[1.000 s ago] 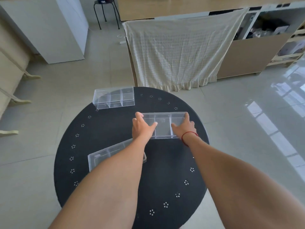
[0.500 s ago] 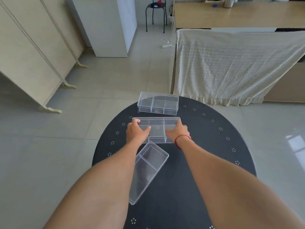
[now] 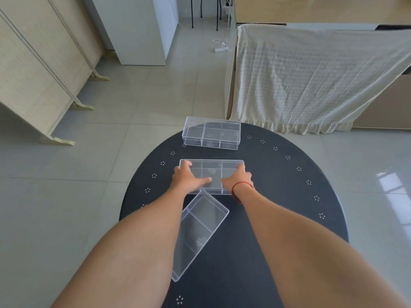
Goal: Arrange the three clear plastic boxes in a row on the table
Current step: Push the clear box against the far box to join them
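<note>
Both hands, left hand (image 3: 185,178) and right hand (image 3: 238,180), clasp the middle box (image 3: 211,172) by its short ends at frame centre on the table (image 3: 289,196); likely light, rigid, slippery plastic.

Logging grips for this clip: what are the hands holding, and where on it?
Both hands hold the middle box by its short ends: left hand at one end, right hand at the other.

My left forearm (image 3: 142,247) hides the near box's (image 3: 200,232) left long side, and both hands cover the middle box's (image 3: 211,172) near corners — the desk's (image 3: 289,196) near edge is cut off below.
</note>
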`<action>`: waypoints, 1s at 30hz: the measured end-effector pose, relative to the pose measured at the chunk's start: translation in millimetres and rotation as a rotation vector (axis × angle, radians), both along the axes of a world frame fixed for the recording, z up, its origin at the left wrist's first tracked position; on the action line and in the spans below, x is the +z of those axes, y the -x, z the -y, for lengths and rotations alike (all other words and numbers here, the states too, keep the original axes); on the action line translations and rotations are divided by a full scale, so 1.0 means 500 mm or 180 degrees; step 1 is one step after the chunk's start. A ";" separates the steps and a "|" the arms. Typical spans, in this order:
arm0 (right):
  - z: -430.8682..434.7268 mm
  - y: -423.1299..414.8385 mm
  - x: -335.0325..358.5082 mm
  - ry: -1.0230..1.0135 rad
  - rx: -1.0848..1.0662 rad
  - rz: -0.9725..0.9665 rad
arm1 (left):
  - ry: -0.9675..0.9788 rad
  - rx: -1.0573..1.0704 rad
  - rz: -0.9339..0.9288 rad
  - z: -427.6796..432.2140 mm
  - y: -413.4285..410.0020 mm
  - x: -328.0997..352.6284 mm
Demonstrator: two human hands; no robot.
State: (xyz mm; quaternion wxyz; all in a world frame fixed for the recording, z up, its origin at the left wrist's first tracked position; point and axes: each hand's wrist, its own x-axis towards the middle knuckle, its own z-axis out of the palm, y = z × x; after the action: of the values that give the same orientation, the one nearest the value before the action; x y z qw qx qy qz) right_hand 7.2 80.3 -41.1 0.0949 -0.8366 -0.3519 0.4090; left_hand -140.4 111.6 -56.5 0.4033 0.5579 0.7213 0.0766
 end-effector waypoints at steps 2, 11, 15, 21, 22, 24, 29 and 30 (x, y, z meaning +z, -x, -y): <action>0.000 0.003 -0.003 0.0050 0.0229 0.0347 | -0.0025 -0.0158 -0.0223 0.009 0.000 -0.004; -0.016 -0.003 -0.017 -0.0362 0.1202 0.0833 | -0.0520 -0.0548 -0.0882 -0.010 -0.009 0.004; -0.030 -0.008 -0.022 -0.0376 0.1276 0.0793 | -0.0455 -0.0796 -0.1023 -0.031 -0.012 0.005; -0.056 -0.008 -0.029 -0.0471 0.1197 0.0784 | -0.0318 -0.0884 -0.0819 -0.061 -0.010 -0.011; -0.060 -0.007 -0.030 -0.0486 0.1188 0.0788 | -0.0313 -0.0887 -0.0779 -0.068 -0.009 -0.014; -0.067 -0.005 -0.033 -0.0514 0.1170 0.0796 | -0.0314 -0.0899 -0.0727 -0.083 -0.007 -0.018; -0.081 -0.003 -0.039 -0.0609 0.1079 0.0737 | -0.0542 -0.0714 -0.0710 -0.093 -0.007 -0.027; -0.084 -0.004 -0.041 -0.0613 0.1061 0.0718 | -0.0591 -0.0678 -0.0723 -0.092 -0.008 -0.027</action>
State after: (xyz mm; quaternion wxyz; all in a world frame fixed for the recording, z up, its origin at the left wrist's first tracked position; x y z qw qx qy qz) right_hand 9.3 122.3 -61.4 0.0655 -0.7944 -0.5311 0.2874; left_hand -136.4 157.3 -70.0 0.2718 0.6710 0.6889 0.0362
